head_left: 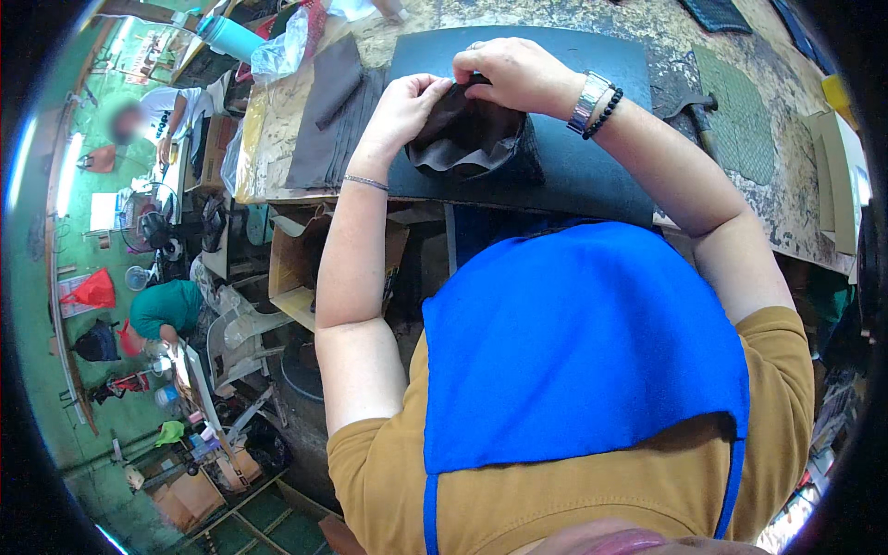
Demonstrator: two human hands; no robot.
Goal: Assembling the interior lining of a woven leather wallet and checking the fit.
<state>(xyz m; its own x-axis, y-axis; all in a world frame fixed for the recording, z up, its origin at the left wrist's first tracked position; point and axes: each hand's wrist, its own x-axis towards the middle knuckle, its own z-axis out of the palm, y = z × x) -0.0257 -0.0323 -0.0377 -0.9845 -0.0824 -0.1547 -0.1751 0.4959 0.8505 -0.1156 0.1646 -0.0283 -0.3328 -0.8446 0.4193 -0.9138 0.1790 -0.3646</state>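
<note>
The left hand (403, 109) has its grip nearly closed, thumb and forefinger brought together at the far left part of the rim of a dark round pouch (467, 150). The right hand (518, 78) reaches over from the right with its fingers bent and its thumb tucked under, a narrow grip that pinches the far edge of the same pouch just beside the left fingertips; exactly how much material lies between the digits is too small to tell. The pouch sits on a black mat (592, 102) near the front edge of the counter (638, 20), its mouth open and facing up. Its outer side looks black, while the inside shows a dark brown lining that puckers into a wavy, lighter-catching edge along the near side. At the right its wall runs into a dark fold that rests on the mat. To the left of the mat lie flat dark brown sheets (319, 153) with a narrower folded piece (340, 97) on top. To the right, a hammer (705, 129) lies beside a green textured sheet (738, 116), and a cardboard box (837, 180) stands at the counter's far right.
</note>
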